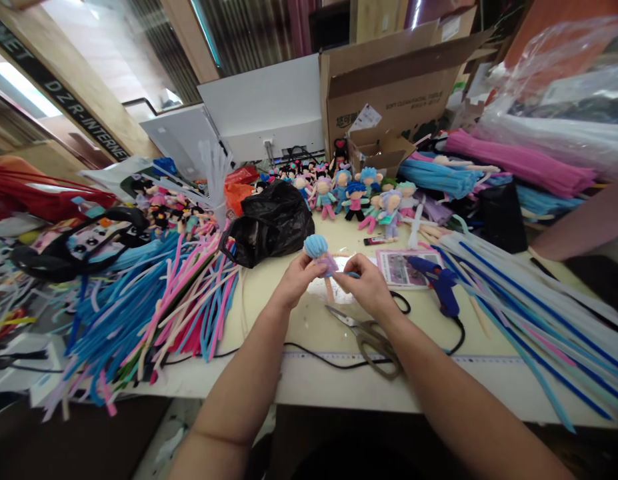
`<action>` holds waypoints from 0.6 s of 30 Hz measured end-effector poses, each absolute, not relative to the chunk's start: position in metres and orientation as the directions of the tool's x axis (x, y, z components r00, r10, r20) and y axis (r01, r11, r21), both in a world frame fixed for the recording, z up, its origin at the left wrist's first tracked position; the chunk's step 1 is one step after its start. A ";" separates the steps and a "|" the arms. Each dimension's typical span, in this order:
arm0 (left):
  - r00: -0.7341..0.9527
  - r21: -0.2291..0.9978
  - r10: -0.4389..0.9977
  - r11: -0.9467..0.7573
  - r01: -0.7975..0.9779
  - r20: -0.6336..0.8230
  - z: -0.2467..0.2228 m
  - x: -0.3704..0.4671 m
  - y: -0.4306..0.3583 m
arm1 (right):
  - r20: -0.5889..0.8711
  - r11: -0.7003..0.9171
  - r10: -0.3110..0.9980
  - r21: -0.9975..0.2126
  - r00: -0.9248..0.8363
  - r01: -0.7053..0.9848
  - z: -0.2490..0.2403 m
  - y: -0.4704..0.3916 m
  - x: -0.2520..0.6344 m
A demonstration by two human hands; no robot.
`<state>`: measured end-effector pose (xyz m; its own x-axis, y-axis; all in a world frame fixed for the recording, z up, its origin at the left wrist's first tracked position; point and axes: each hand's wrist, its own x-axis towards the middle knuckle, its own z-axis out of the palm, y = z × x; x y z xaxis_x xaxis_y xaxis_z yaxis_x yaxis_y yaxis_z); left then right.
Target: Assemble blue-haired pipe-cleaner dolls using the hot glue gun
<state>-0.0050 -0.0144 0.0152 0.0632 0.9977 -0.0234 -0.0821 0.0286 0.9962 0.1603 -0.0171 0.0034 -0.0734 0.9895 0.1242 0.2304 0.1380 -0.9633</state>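
Note:
Between my two hands is a small pipe-cleaner doll [316,247] with blue hair and a lilac body. My left hand [299,277] grips it at the head and upper body, fingers closed. My right hand [366,283] is pinched on a short blue pipe cleaner [351,274] beside the doll's body. Below my hands a pale limb of the doll hangs over a shiny patch on the table. Scissors [363,333] lie partly open under my right forearm. Right of my right hand rests a blue glue gun [441,283], its black cord running along the table.
Bundles of coloured pipe cleaners [133,307] cover the left side, and more pipe cleaners [529,320] lie at right. A black plastic bag [273,220] sits behind my left hand. Finished dolls [356,197] stand before a cardboard box [389,87]. A printed card [409,270] lies near the glue gun.

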 end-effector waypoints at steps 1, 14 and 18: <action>0.058 0.995 0.998 0.037 -0.094 -0.032 0.015 -0.004 -0.014 | 0.125 0.143 0.988 -0.961 -0.090 0.235 0.004 -0.018 0.161; 0.145 0.976 0.987 0.092 -0.199 -0.064 0.014 -0.001 -0.016 | 0.136 0.164 0.982 -0.959 -0.130 0.233 0.004 -0.015 0.163; 0.115 0.984 0.991 0.090 -0.154 -0.073 0.015 0.001 -0.015 | 0.133 0.163 0.982 -0.954 -0.131 0.252 0.005 -0.016 0.163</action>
<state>0.0013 -0.0149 0.0155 0.1150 0.9907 -0.0727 -0.1541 0.0901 0.9839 0.1626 -0.0160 0.0046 -0.1315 0.9823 0.1334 0.2521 0.1632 -0.9538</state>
